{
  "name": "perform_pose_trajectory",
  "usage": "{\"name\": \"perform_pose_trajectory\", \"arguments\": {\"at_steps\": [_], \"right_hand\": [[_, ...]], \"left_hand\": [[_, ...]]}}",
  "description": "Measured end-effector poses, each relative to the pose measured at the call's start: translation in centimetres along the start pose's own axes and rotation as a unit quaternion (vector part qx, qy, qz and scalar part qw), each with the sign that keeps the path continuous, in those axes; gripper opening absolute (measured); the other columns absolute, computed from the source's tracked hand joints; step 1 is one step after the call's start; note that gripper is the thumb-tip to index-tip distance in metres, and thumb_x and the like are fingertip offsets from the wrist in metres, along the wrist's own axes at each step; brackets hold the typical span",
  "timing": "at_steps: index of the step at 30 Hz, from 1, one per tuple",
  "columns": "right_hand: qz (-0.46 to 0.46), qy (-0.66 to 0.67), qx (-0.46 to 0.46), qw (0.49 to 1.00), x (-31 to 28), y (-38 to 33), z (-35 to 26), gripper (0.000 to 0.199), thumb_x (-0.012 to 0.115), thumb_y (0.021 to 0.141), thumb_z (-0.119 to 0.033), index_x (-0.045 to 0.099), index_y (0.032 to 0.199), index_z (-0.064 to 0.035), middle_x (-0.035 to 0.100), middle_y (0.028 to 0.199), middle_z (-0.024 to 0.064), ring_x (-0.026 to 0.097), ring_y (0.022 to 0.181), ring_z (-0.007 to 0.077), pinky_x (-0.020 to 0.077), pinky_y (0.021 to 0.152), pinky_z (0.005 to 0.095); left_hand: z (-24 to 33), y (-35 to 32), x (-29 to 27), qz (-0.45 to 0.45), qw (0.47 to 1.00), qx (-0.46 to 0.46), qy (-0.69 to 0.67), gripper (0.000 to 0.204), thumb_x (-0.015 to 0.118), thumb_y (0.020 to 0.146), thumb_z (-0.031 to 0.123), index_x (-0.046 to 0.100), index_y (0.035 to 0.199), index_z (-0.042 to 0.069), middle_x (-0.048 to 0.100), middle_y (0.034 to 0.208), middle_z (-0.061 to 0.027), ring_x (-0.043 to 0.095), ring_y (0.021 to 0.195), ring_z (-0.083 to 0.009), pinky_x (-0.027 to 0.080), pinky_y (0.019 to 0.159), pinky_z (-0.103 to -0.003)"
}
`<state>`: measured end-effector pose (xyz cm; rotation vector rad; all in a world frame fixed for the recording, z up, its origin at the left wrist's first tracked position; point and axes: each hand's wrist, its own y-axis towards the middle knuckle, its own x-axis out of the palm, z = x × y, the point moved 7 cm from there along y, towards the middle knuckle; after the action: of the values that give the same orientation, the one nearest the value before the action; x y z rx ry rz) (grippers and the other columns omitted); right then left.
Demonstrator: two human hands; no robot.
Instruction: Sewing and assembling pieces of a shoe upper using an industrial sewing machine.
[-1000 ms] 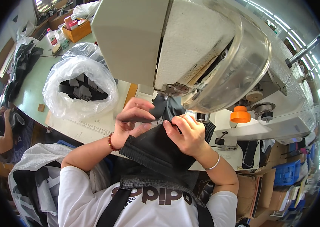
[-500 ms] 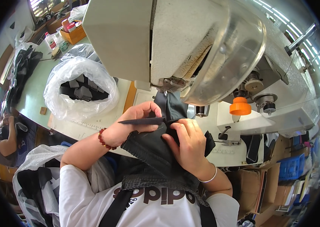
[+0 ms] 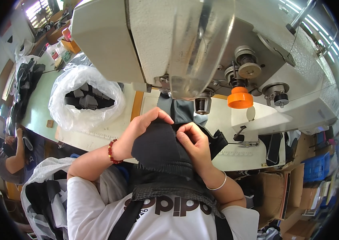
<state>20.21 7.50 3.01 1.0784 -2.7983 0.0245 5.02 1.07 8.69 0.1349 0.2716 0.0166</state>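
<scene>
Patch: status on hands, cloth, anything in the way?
Left hand holding dark patch. Right hand gripping black cloth beside it. Sewing machine looms beyond both hands.

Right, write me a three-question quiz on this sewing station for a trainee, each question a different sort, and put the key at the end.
1. Multiple choice: what does the left hand hold?
A) a plastic bottle
B) a dark fabric piece
C) a pair of scissors

2. True or false: the beaded bracelet and the silver bangle are on different wrists.

3. Fill in the missing colour: the round knob on the sewing machine is ____.

Key:
1. B
2. True; the beaded bracelet is on the left wrist, the silver bangle on the right.
3. orange
</scene>
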Motion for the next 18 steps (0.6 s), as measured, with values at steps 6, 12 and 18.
{"name": "perform_pose_trajectory", "arguments": {"at_steps": [6,12,18], "right_hand": [[0.104,-0.42,-0.35,0.831,1.2,-0.5,-3.9,0.03,0.08,0.079,-0.002,0.062,0.104,-0.0002,0.059,0.09,0.0145,0.057,0.08,0.0357,0.0484,0.071,0.0405],[0.089,-0.433,-0.443,0.78,2.0,-1.1,-5.4,0.036,0.074,0.077,0.006,0.065,0.111,0.0001,0.062,0.095,0.014,0.062,0.084,0.0313,0.0512,0.073,0.0391],[-0.022,-0.424,-0.382,0.821,4.7,-4.0,-7.7,0.046,0.073,0.077,0.002,0.065,0.123,0.0002,0.062,0.111,0.0172,0.065,0.098,0.0333,0.0559,0.08,0.0387]], "left_hand": [[-2.4,0.4,-0.4,0.041,0.999,0.029,0.013,0.035,0.078,0.084,0.005,0.061,0.115,0.004,0.062,0.107,0.0,0.06,0.096,-0.0079,0.048,0.087,-0.024],[-4.2,0.6,0.2,0.056,0.99,0.044,-0.122,0.025,0.075,0.089,0.001,0.065,0.111,0.005,0.064,0.105,0.0006,0.06,0.095,-0.0062,0.048,0.086,-0.023],[-5.5,0.9,0.4,0.022,0.968,-0.02,-0.249,0.021,0.073,0.091,-0.001,0.067,0.11,0.006,0.066,0.101,0.0027,0.06,0.092,-0.003,0.048,0.083,-0.02]]}}
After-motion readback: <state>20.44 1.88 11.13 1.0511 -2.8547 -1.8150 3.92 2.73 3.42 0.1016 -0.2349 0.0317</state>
